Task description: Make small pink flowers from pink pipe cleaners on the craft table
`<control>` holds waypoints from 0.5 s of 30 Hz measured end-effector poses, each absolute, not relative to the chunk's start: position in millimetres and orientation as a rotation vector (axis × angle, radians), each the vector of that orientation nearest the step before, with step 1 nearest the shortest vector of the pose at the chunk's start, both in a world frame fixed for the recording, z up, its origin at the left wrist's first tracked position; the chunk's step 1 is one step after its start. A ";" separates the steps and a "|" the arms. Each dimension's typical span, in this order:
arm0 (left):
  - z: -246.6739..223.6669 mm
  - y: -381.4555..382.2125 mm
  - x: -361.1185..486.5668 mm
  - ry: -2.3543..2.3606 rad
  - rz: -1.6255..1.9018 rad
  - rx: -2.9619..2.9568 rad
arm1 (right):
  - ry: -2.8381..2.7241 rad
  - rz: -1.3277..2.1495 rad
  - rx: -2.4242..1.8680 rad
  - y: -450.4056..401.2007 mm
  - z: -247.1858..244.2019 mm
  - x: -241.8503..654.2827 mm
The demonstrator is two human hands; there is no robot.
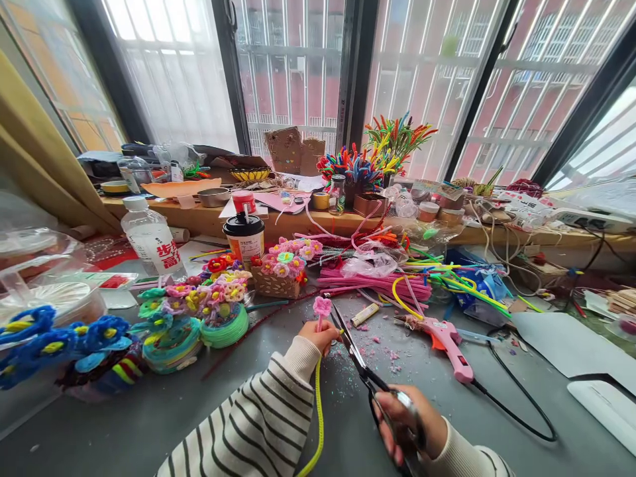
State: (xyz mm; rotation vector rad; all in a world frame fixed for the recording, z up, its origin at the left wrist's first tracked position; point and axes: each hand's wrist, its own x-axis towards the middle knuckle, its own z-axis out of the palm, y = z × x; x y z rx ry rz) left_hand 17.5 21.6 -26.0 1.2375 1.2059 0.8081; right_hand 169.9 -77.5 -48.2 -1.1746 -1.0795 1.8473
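In the head view, my left hand (322, 338) pinches the stem of a small pink flower (322, 306), which stands upright above the fingers. A yellow pipe cleaner (318, 417) hangs from the same hand and curves down toward the bottom edge. My right hand (410, 421) is closed round the handles of black-handled scissors (366, 372). Their blades are parted and point up and left, with the tips just right of my left hand. A small yellow end shows between the left fingertips and the blades.
A pink glue gun (450, 341) lies at right with its black cord. Pink pipe cleaners (372, 281) are piled behind the hands. Fluffy flowers (199, 298), a water bottle (152, 238) and a black-lidded cup (244, 235) stand at left. Pink scraps litter the grey table (278, 331).
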 end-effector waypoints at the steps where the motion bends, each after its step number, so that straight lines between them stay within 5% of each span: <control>1: -25.5 21.1 17.8 1.217 0.806 1.244 | -1.089 1.815 -1.190 -77.7 -49.0 169.6; 15: -9.6 39.9 -25.6 1.503 1.088 1.503 | -1.291 1.607 -1.400 -90.6 -34.4 194.7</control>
